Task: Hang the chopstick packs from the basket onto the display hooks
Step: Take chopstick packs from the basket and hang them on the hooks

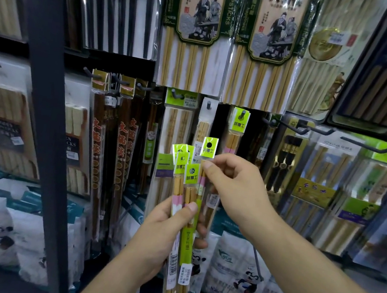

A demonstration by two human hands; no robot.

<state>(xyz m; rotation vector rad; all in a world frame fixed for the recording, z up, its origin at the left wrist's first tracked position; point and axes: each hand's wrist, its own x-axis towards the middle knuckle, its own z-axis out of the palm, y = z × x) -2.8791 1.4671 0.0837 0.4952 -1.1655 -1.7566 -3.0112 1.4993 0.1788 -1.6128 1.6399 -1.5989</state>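
**Fingers (191,207) curled round the chopstick packs (190,194)**

My left hand (169,225) grips them mid-length, with the thumb across the front. My right hand (233,187) pinches one raised pack (209,148) under its green header, in front of the display hooks (241,115). I cannot read that header's characters. The big packs (192,38) above read CHOPSTICKS.

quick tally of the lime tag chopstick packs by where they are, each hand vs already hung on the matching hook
pinched pack, top held by the right hand: 1
bundle gripped by the left hand: 4 lime tags showing, more may be hidden
hung pack with the same tag, on its hook: 1
total: 6 visible
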